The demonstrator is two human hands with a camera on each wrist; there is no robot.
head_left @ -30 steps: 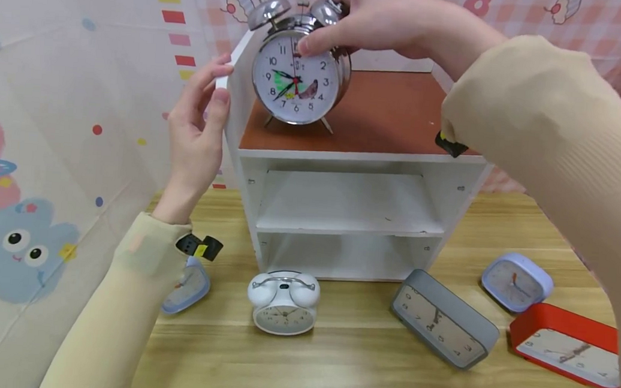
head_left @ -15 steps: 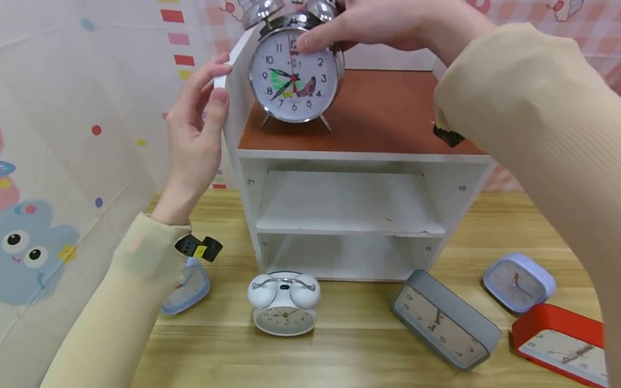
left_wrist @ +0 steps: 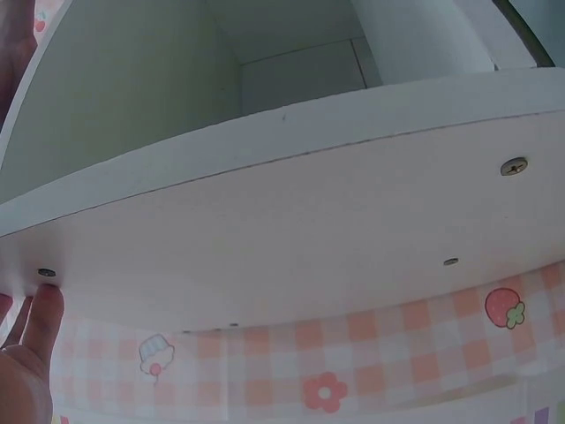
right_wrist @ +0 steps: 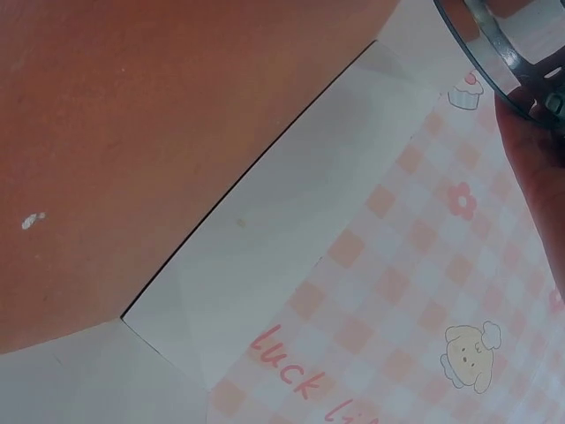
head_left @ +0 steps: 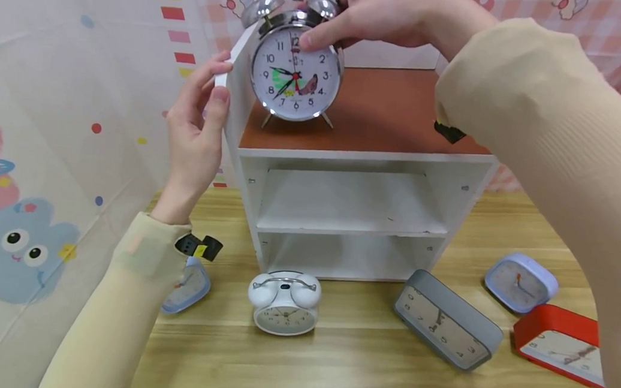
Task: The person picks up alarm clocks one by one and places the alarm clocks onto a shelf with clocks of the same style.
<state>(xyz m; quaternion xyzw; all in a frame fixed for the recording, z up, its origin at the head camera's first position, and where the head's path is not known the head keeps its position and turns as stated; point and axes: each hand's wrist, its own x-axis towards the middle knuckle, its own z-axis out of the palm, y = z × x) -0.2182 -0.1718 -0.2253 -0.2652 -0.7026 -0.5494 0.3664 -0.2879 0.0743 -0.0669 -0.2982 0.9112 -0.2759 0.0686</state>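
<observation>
In the head view, my right hand (head_left: 388,16) holds a silver twin-bell alarm clock (head_left: 297,76) from behind, its thumb over the dial near the 12. The clock is upright at the left of the brown top of a small white shelf unit (head_left: 367,156). Its thin legs appear at the brown surface; whether they touch it I cannot tell. My left hand (head_left: 198,126) grips the unit's raised left side panel by its front edge. In the left wrist view, fingers (left_wrist: 42,331) lie against that panel's outer face. Part of the clock shows in the right wrist view's top corner.
On the wooden table stand a white twin-bell clock (head_left: 285,303), a grey clock (head_left: 447,321), a red clock (head_left: 559,344) and a lilac clock (head_left: 520,282). A blue clock (head_left: 190,288) is partly behind my left sleeve. A patterned curtain (head_left: 76,141) hangs at the left.
The silver clock and right hand have shifted slightly left, mostly in the first half second. The left hand keeps its place on the panel.
</observation>
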